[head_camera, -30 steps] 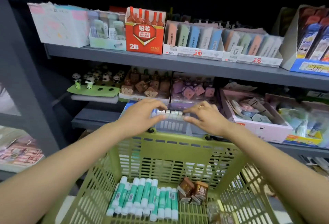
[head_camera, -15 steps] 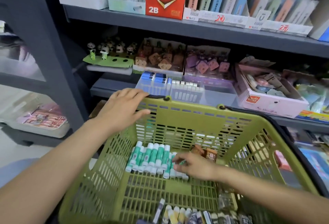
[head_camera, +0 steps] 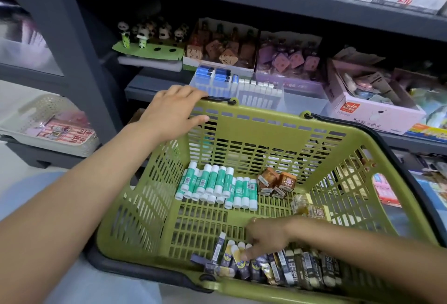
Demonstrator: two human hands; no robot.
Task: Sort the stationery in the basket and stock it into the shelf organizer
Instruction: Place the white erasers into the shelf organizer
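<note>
Two shelves (head_camera: 266, 1) of stock rise on the far side, with a clear organizer (head_camera: 242, 90) on the lower one, just beyond the basket (head_camera: 266, 120). That green basket sits near the person, its far rim gripped by the left hand (head_camera: 171, 112), fingers curled over the edge, likely to steady it. Inside, green glue sticks (head_camera: 217, 185) lie in a row at the far end, brown boxes (head_camera: 275, 182) just right of them. Nearest, the right hand (head_camera: 263, 238) reaches down into the dark erasers (head_camera: 290, 267), fingertips on a pale one; whether it has pinched it, I cannot tell.
</note>
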